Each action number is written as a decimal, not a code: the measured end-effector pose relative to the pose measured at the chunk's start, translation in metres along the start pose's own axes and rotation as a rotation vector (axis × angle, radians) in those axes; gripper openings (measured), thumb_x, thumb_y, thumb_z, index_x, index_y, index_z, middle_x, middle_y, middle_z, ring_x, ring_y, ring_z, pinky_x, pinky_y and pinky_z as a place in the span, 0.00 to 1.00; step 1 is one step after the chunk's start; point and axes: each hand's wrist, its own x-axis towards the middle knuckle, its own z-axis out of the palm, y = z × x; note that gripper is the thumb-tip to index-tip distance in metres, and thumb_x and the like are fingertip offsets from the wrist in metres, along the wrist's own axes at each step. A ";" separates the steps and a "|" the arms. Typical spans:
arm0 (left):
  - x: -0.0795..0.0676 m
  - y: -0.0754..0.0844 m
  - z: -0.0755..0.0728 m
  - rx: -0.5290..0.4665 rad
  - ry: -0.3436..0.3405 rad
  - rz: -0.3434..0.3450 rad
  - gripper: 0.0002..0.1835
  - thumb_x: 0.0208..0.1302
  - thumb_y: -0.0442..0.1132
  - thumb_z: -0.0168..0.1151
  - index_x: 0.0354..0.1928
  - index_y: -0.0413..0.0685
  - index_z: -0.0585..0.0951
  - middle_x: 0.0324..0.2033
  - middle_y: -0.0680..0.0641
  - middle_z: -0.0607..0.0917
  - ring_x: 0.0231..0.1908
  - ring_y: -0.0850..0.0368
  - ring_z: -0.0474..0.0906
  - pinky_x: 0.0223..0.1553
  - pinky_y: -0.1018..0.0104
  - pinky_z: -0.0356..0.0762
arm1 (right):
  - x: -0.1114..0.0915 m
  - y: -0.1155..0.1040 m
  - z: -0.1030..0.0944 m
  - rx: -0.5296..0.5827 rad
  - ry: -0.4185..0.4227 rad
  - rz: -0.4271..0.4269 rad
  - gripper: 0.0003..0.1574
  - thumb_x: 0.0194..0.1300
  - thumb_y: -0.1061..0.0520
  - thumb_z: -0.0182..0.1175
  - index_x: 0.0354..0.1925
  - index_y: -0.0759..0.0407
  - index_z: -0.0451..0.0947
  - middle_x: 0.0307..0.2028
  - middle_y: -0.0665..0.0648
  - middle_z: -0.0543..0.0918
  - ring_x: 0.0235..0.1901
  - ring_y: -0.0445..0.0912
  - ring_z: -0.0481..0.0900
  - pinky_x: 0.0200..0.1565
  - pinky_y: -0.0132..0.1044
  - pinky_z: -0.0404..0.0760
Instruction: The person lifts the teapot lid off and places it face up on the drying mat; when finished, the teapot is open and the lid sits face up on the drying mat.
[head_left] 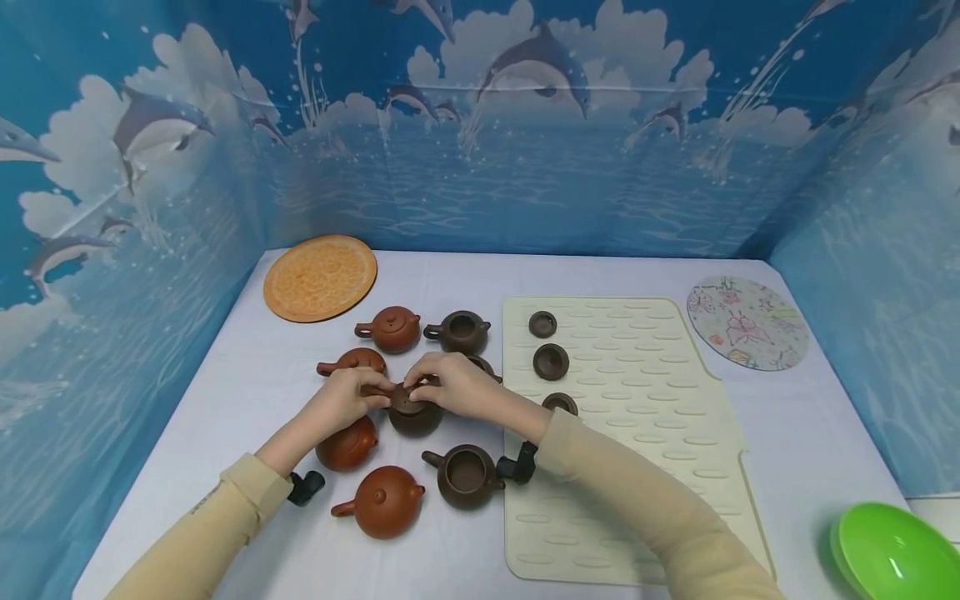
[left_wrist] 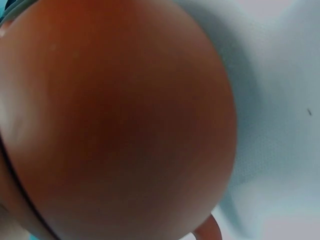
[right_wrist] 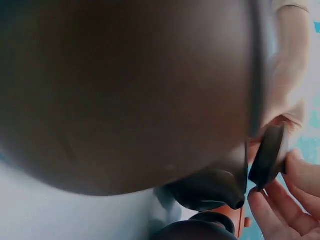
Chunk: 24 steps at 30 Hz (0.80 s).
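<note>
Both hands meet over a dark brown teapot (head_left: 415,422) in the middle of the teapot group. My right hand (head_left: 453,385) pinches its small dark lid (right_wrist: 268,156), which is tilted and held over the mouth in the right wrist view. My left hand (head_left: 351,398) grips the teapot at its handle side, thumb and fingers curled, mostly hiding the handle. Beneath the left wrist sits a reddish teapot (left_wrist: 125,115), its rounded side filling much of the left wrist view. An open dark teapot (right_wrist: 125,100) stands close below the right wrist.
Other lidded reddish teapots (head_left: 387,502) and uncovered dark teapots (head_left: 460,332) surround the hands. Three dark lids (head_left: 551,362) lie on a cream board (head_left: 637,517). Around them are an orange round mat (head_left: 320,277), a patterned round mat (head_left: 747,323) and a green bowl (head_left: 896,554).
</note>
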 end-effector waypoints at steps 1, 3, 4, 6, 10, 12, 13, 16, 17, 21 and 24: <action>0.000 0.000 0.000 0.002 0.001 -0.002 0.11 0.58 0.34 0.71 0.44 0.44 0.88 0.42 0.45 0.88 0.45 0.51 0.82 0.49 0.51 0.82 | 0.000 0.001 -0.002 0.039 0.003 0.033 0.09 0.66 0.54 0.65 0.44 0.53 0.85 0.44 0.51 0.86 0.46 0.42 0.82 0.47 0.32 0.80; 0.001 0.000 -0.001 0.000 0.000 -0.006 0.10 0.58 0.34 0.71 0.43 0.44 0.87 0.41 0.45 0.88 0.43 0.52 0.82 0.48 0.52 0.82 | -0.001 0.004 -0.005 0.149 0.003 0.105 0.11 0.67 0.53 0.64 0.46 0.53 0.85 0.45 0.51 0.87 0.46 0.42 0.82 0.47 0.32 0.80; 0.001 0.000 -0.001 -0.001 0.000 -0.009 0.10 0.58 0.34 0.71 0.44 0.44 0.87 0.41 0.46 0.88 0.43 0.52 0.82 0.48 0.52 0.82 | -0.001 0.006 -0.006 0.237 -0.004 0.146 0.12 0.67 0.53 0.64 0.48 0.54 0.84 0.47 0.52 0.87 0.47 0.41 0.83 0.48 0.32 0.81; 0.001 0.000 -0.001 -0.017 0.001 -0.012 0.11 0.58 0.34 0.71 0.44 0.45 0.88 0.41 0.46 0.88 0.44 0.52 0.83 0.49 0.52 0.82 | -0.003 0.009 -0.009 0.466 -0.019 0.236 0.15 0.69 0.56 0.62 0.51 0.59 0.82 0.49 0.56 0.86 0.47 0.42 0.84 0.50 0.34 0.82; 0.000 -0.002 0.000 -0.034 0.007 0.008 0.12 0.58 0.33 0.71 0.45 0.45 0.88 0.41 0.46 0.89 0.45 0.52 0.84 0.49 0.52 0.82 | -0.011 0.015 -0.017 0.942 -0.001 0.400 0.20 0.72 0.63 0.55 0.59 0.72 0.73 0.54 0.64 0.81 0.46 0.43 0.84 0.55 0.41 0.83; -0.001 -0.002 0.000 -0.038 0.009 0.012 0.13 0.57 0.33 0.71 0.45 0.45 0.88 0.41 0.46 0.89 0.44 0.52 0.84 0.48 0.53 0.83 | -0.016 0.017 -0.023 1.099 0.024 0.440 0.22 0.74 0.64 0.50 0.62 0.74 0.68 0.56 0.66 0.78 0.46 0.44 0.84 0.55 0.42 0.82; -0.001 -0.003 0.000 -0.037 0.010 0.010 0.13 0.57 0.33 0.71 0.45 0.45 0.88 0.41 0.47 0.89 0.44 0.52 0.84 0.48 0.53 0.83 | -0.020 0.019 -0.027 1.151 0.030 0.448 0.23 0.75 0.65 0.48 0.64 0.74 0.66 0.57 0.67 0.78 0.45 0.44 0.85 0.55 0.41 0.82; -0.001 -0.004 0.000 -0.041 0.012 0.003 0.13 0.58 0.33 0.71 0.46 0.46 0.88 0.41 0.47 0.89 0.44 0.53 0.84 0.48 0.53 0.83 | -0.031 0.024 -0.040 1.289 0.043 0.424 0.25 0.77 0.63 0.42 0.68 0.71 0.60 0.57 0.66 0.77 0.46 0.48 0.86 0.55 0.40 0.82; -0.001 -0.004 0.000 -0.042 0.010 0.001 0.13 0.58 0.33 0.71 0.46 0.46 0.88 0.41 0.47 0.89 0.44 0.53 0.84 0.48 0.53 0.83 | -0.035 0.027 -0.045 1.332 0.051 0.415 0.25 0.78 0.62 0.41 0.69 0.70 0.59 0.56 0.66 0.78 0.47 0.50 0.86 0.55 0.39 0.82; -0.002 -0.003 0.001 -0.044 0.010 -0.008 0.13 0.58 0.33 0.71 0.46 0.47 0.88 0.42 0.47 0.88 0.46 0.52 0.84 0.50 0.52 0.82 | -0.051 0.039 -0.067 1.388 0.101 0.383 0.29 0.81 0.56 0.39 0.71 0.70 0.53 0.54 0.63 0.79 0.49 0.50 0.85 0.56 0.38 0.81; -0.003 -0.003 0.003 -0.048 0.008 -0.018 0.13 0.57 0.33 0.71 0.45 0.48 0.88 0.42 0.48 0.89 0.46 0.52 0.84 0.50 0.51 0.82 | -0.064 0.054 -0.084 1.292 0.170 0.416 0.32 0.81 0.54 0.39 0.73 0.71 0.51 0.61 0.69 0.74 0.49 0.46 0.85 0.57 0.37 0.80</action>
